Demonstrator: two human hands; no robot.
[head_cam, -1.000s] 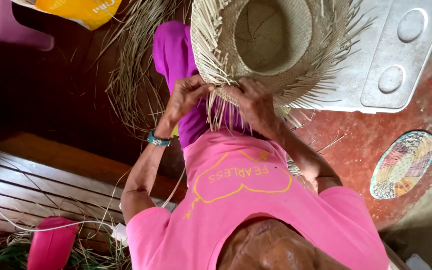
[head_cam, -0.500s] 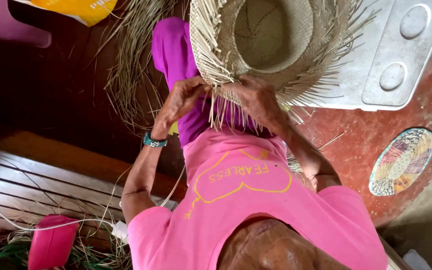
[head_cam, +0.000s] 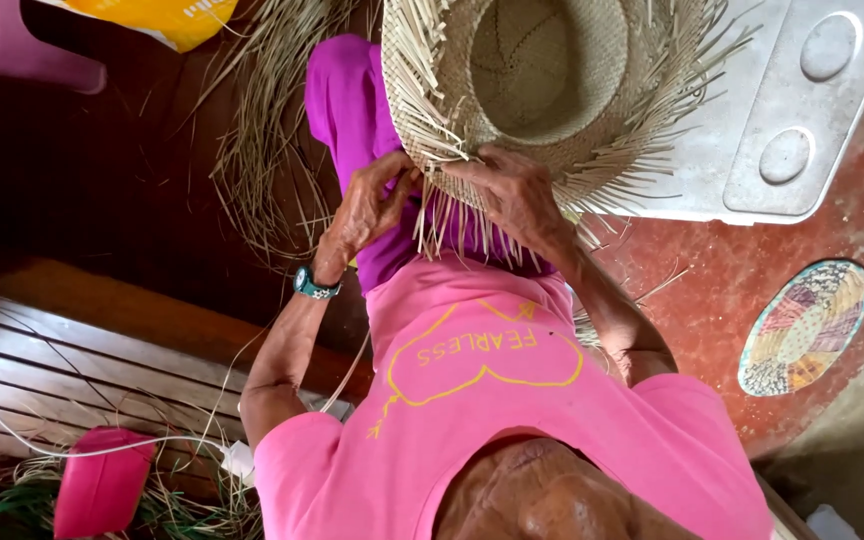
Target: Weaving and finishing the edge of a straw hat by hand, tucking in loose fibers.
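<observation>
Weaving loose strands, both hands pinch the straw hat brim.

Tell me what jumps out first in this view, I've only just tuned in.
A half-woven straw hat fills the top centre, loose strands fanning from its brim. Both hands work its near edge: the left hand, a teal watch at its wrist, and the right hand pinch strands there. A bright pink shirt dominates below; a white plastic lid lies top right.

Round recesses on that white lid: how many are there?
2. One round recess lies near the white lid's top right corner, the other round recess below it; the straw hat may hide more.
</observation>
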